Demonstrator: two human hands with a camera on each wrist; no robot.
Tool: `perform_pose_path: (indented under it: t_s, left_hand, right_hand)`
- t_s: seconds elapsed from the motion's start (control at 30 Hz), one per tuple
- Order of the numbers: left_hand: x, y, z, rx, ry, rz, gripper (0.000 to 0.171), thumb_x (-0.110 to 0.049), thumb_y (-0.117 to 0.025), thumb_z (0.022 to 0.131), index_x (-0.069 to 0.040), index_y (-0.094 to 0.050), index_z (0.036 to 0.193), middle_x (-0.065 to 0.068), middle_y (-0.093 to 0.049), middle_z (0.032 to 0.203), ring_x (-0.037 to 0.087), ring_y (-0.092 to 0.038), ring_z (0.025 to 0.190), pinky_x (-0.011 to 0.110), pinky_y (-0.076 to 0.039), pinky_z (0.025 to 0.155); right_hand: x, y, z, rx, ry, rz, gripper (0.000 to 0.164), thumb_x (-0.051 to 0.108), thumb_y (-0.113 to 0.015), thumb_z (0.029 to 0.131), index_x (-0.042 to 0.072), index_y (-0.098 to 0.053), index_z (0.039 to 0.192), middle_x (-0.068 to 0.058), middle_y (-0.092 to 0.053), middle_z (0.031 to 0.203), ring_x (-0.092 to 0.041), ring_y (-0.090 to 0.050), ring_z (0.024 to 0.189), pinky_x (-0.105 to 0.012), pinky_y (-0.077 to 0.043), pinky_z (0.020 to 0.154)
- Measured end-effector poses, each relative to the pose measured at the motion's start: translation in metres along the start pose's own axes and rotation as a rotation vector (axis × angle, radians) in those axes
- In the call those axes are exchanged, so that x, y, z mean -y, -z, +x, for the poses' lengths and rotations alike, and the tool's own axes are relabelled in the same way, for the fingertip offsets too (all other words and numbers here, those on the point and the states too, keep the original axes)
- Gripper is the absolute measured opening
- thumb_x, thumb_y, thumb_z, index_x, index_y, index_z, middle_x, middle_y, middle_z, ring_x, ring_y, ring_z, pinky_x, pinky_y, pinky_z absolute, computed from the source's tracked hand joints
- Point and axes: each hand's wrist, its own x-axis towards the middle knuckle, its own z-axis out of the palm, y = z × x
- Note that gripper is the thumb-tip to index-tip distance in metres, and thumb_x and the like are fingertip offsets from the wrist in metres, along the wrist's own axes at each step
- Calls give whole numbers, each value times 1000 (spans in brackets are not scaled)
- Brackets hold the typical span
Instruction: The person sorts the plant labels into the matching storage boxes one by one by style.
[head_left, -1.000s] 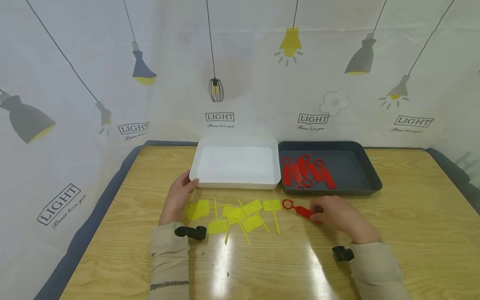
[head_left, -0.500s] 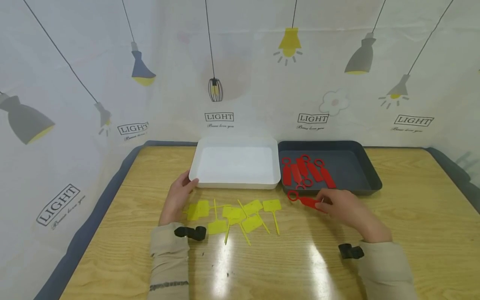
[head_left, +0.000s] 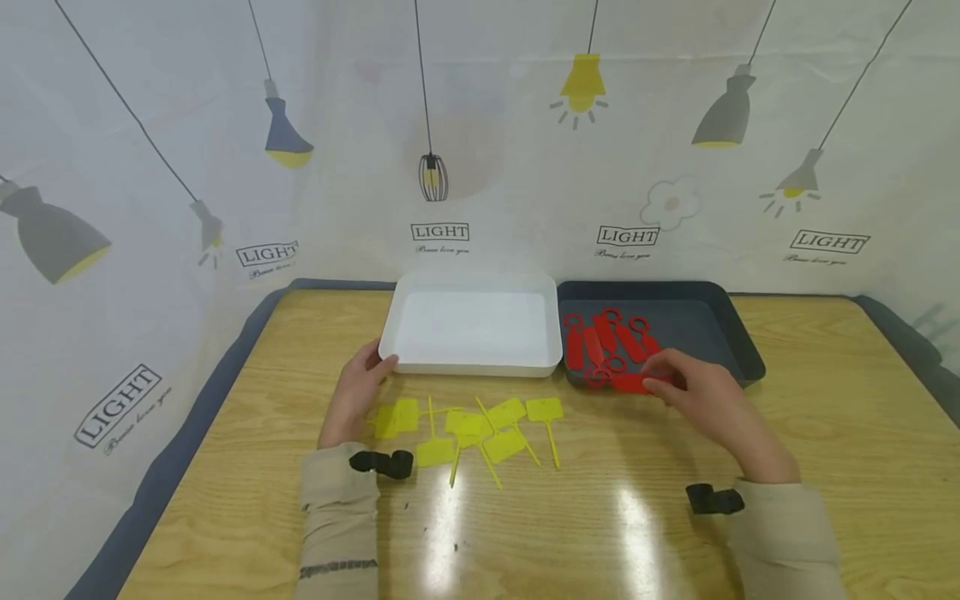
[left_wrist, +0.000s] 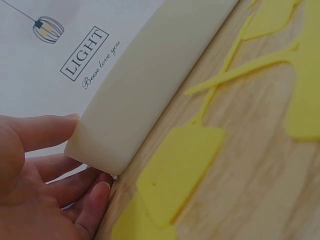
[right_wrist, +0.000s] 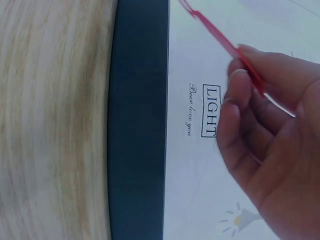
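My right hand [head_left: 701,387] pinches a red ring-ended tag [head_left: 628,383] between thumb and fingertips, over the front rim of the dark grey tray [head_left: 708,333]. In the right wrist view this held tag [right_wrist: 218,35] slants up and left, above the tray's wall [right_wrist: 139,125]. Several similar red tags [head_left: 574,350] lie in the tray's left part. My left hand [head_left: 352,396] grips the near left corner of the white tray [head_left: 480,370]. In the left wrist view, the thumb is at that tray's rim [left_wrist: 127,107] and the other fingers are beneath the corner.
Several yellow tags [head_left: 543,409] with thin stems lie loosely, some overlapping, on the wooden table [head_left: 540,533] before the white tray. Both trays stand side by side against a cloth backdrop [head_left: 510,142] printed with lamps.
My right hand has lifted the red tag from the table, carrying it forward and slightly right to above the dark tray's front rim. The left hand has stayed on the white tray.
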Motion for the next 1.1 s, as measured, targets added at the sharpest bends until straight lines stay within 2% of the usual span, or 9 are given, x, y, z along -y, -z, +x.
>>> perform_pose_path:
  t_s: [0.17, 0.37, 0.53, 0.73, 0.93, 1.1]
  left_hand:
    - [-2, 2, 0, -7, 10, -8, 58, -33, -51, 90, -20, -27, 141, 0, -29, 143, 15, -26, 129, 37, -23, 104]
    - [-1, 4, 0, -7, 0, -15, 58, -34, -51, 90, -19, -27, 141, 1, -30, 142, 15, -28, 128, 37, -25, 103]
    - [0, 4, 0, -2, 13, -18, 59, -35, -51, 90, -19, -27, 141, 0, -29, 142, 16, -28, 128, 37, -25, 104]
    - [-1, 2, 1, 7, -7, -26, 57, -31, -51, 91, -18, -28, 141, 2, -31, 142, 16, -30, 126, 36, -29, 101]
    - [-1, 1, 0, 9, -29, -36, 55, -27, -51, 91, -15, -29, 140, 4, -32, 141, 17, -31, 125, 37, -29, 100]
    - [-1, 2, 1, 3, -16, -37, 55, -28, -51, 91, -16, -29, 140, 3, -32, 141, 16, -31, 125, 36, -29, 100]
  right_hand:
    - [-4, -1, 4, -109, -3, 28, 15, 34, -55, 88, 22, -56, 96, 2, -57, 74, -14, -49, 63, -28, -39, 54]
    - [-7, -1, 7, -195, -85, 99, 28, 43, -52, 86, 21, -59, 102, -2, -61, 82, -18, -53, 72, -32, -41, 60]
    - [-11, 0, 10, -254, -118, 122, 38, 46, -52, 86, 16, -60, 108, -4, -63, 90, -19, -55, 79, -35, -42, 64]
    - [-19, 1, 12, -282, -144, 107, 42, 45, -51, 87, 15, -60, 115, -9, -60, 105, -27, -55, 91, -42, -44, 70]
    - [-29, 3, 19, -321, -180, 76, 44, 45, -48, 88, 13, -59, 116, -13, -57, 109, -31, -54, 94, -46, -43, 70]
    - [-38, 6, 26, -306, -227, 97, 42, 40, -47, 91, 11, -58, 118, -16, -55, 112, -32, -51, 95, -46, -42, 70]
